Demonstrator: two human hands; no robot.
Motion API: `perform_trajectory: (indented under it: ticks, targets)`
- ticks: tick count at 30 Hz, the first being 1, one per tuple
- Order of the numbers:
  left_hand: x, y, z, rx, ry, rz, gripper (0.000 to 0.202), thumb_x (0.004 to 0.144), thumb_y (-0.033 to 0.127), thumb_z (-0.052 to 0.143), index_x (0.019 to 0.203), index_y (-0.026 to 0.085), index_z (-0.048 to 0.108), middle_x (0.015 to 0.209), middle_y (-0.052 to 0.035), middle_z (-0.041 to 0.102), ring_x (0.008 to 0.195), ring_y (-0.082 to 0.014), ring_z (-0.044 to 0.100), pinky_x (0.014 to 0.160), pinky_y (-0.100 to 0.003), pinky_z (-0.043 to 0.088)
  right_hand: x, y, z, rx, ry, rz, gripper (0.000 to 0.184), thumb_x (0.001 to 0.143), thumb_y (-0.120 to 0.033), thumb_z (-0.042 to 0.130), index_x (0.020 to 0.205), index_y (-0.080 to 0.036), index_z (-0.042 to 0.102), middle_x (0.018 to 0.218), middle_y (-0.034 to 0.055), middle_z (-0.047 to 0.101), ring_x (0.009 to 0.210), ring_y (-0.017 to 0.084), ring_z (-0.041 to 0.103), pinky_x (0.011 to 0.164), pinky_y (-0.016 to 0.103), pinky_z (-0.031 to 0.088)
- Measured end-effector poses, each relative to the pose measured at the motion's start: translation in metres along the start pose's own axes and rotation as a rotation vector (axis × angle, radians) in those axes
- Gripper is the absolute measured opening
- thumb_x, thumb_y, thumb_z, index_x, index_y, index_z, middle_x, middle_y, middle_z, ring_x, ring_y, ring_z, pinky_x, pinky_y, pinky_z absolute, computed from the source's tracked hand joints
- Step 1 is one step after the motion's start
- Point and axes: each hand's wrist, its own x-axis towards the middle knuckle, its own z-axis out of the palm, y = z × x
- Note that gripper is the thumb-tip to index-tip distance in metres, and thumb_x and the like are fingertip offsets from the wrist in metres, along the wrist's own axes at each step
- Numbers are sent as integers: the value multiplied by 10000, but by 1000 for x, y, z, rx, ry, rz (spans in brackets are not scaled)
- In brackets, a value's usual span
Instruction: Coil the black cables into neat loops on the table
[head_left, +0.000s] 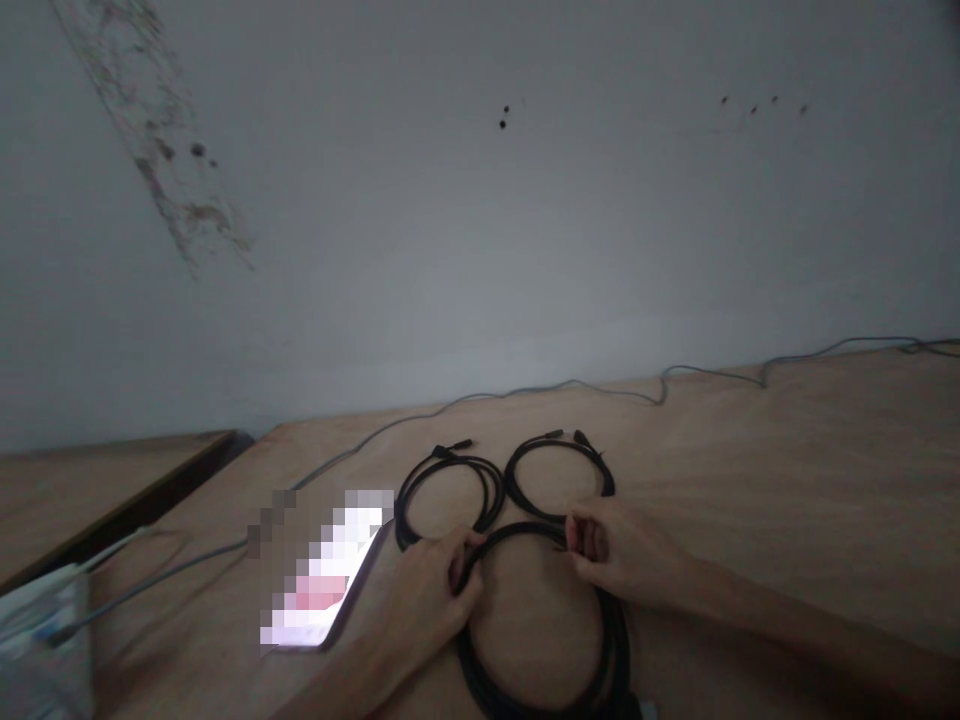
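Forearms (810, 640) are extended in from the bottom edge, both hands bare, over a wooden tabletop (765, 470). Left hand (420, 610) is closed around the upper left rim of the lower coil (466, 660), a black cable wound in a loop at bottom center. Right hand (619, 550) is curled shut, with fingers (581, 538) pinched on the top of the same coil, just below the upper right coil (511, 478). Lower coil is thus held from both sides, its bottom cut off by the frame.

Two further black cable coils are laid above it, side by side and touching: upper left coil (399, 505) and the one at upper right, plug ends pointing toward the wall. A phone (322, 575) is placed left of the left hand, its screen blurred out. A white bag (45, 620) is seen at lower left; contents cannot be told. A gray cable (570, 384) is run along the table's far edge beneath the wall (480, 240).
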Motion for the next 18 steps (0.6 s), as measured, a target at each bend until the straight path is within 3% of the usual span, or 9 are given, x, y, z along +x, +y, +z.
perform_trajectory:
  ticks: [3,9,13,18]
  targets:
    - [0,2,-1,-10,-4,-7,282,880,314,547,1097,227,704,692,2,628,667,-197,594,646,-307,384,-2,4,6,84,60,21,129,835,-325,726,822,-207,677,692,-7,663,595,140,592,507,228,421]
    - [-1,-3,3,-12,-15,21,303,911,323,522,1149,228,685,718,-3,639,712,-209,614,657,-307,392,-5,12,21,369,208,29,311,918,-382,668,1182,-218,687,938,54,750,854,215,717,757,318,585]
    - [-2,-4,2,-13,-16,34,301,919,312,518,1162,240,679,748,-4,655,737,-209,623,665,-305,393,-5,12,20,383,237,94,359,931,-437,659,1217,-227,711,1051,75,774,994,252,728,906,390,584]
    - [-2,-3,1,-8,-27,19,302,930,344,519,1159,234,683,743,1,650,698,-196,606,648,-302,381,-8,9,14,295,217,79,284,947,-419,637,1151,-268,766,1194,65,746,1046,252,711,956,403,554]
